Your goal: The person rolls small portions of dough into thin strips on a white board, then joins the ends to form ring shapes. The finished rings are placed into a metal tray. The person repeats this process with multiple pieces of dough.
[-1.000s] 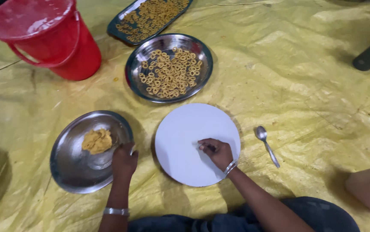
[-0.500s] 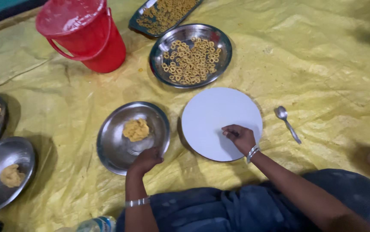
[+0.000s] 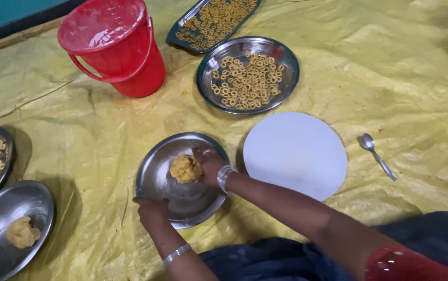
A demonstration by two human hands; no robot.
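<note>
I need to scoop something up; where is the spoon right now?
The spoon lies on the yellow sheet at the right of the head view, just right of the white round board, apart from both hands.

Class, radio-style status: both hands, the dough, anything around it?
Right hand fingers on the dough lump. Left hand grips the steel plate rim. White round board beside it, bare.

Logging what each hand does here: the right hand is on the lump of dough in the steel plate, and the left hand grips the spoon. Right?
Not quite. The head view shows the left hand on the steel plate's near rim; the spoon lies untouched beside the white disc. The right hand is on the dough.
</note>
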